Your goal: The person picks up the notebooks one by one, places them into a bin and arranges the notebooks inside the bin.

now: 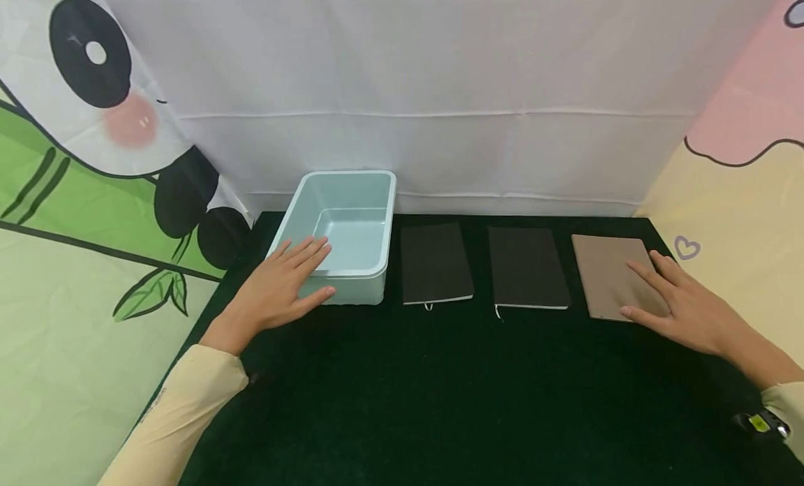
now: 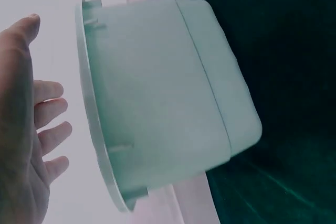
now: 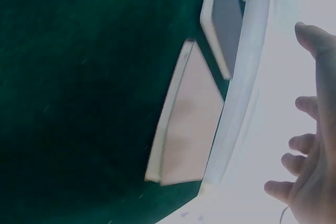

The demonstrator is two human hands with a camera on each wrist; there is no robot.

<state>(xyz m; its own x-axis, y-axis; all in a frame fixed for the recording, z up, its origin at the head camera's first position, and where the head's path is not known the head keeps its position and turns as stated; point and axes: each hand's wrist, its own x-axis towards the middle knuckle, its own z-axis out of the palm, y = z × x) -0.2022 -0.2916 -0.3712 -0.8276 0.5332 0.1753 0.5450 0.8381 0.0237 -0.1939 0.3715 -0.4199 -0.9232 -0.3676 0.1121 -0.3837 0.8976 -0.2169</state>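
Note:
My left hand is over the near left part of a pale blue plastic bin, fingers straight and holding nothing. In the left wrist view its fingers are apart from the bin's rim. To the right, my right hand hovers above a tan notebook, fingers spread and nothing in them. The right wrist view shows that notebook lying flat, with space between it and the hand. Two black notebooks, one by the bin and one in the middle, lie flat with ribbon markers at their near edges.
A dark green cloth covers the table. Behind it hangs a white sheet. Printed panels stand at both sides, a cartoon one on the left and a pink and yellow one on the right.

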